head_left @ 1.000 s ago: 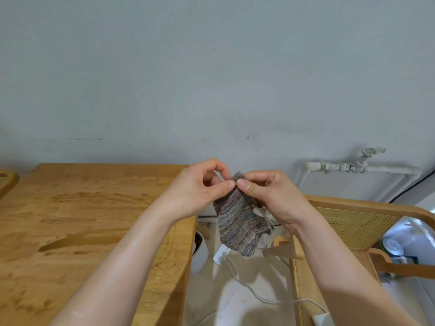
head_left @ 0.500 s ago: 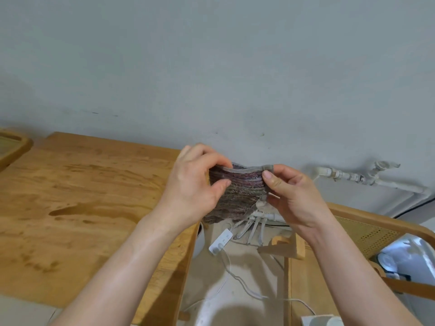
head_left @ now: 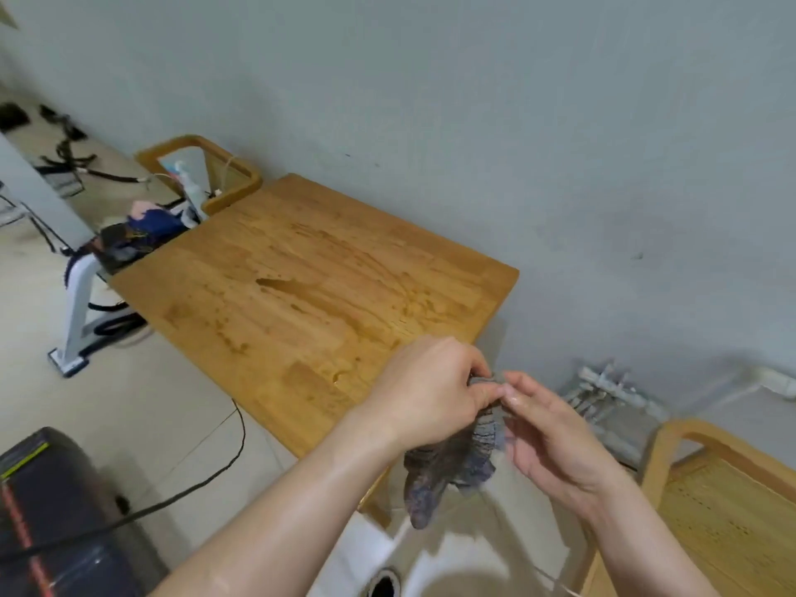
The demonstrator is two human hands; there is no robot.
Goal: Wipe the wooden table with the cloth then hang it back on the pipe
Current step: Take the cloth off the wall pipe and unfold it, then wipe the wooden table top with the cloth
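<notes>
A grey striped cloth [head_left: 456, 463] hangs bunched between both hands, just off the right front corner of the wooden table [head_left: 301, 290]. My left hand [head_left: 430, 389] grips its top edge from the left. My right hand [head_left: 555, 441] pinches the same edge with thumb and forefinger from the right. The tabletop shows damp streaks and a small puddle. A white pipe [head_left: 775, 383] runs along the wall at the far right, blurred, with pale fittings [head_left: 603, 389] below it.
A cane-seat wooden chair [head_left: 728, 510] stands at the right. Another wooden chair frame [head_left: 202, 165] with a spray bottle sits behind the table's far end. A dark case [head_left: 56, 510] and a black cable [head_left: 215, 458] lie on the tiled floor at left.
The view has swung left and down, showing the whole table. Both hands with the cloth dropped lower and right in the view, and the cloth is now gathered together instead of stretched wide.
</notes>
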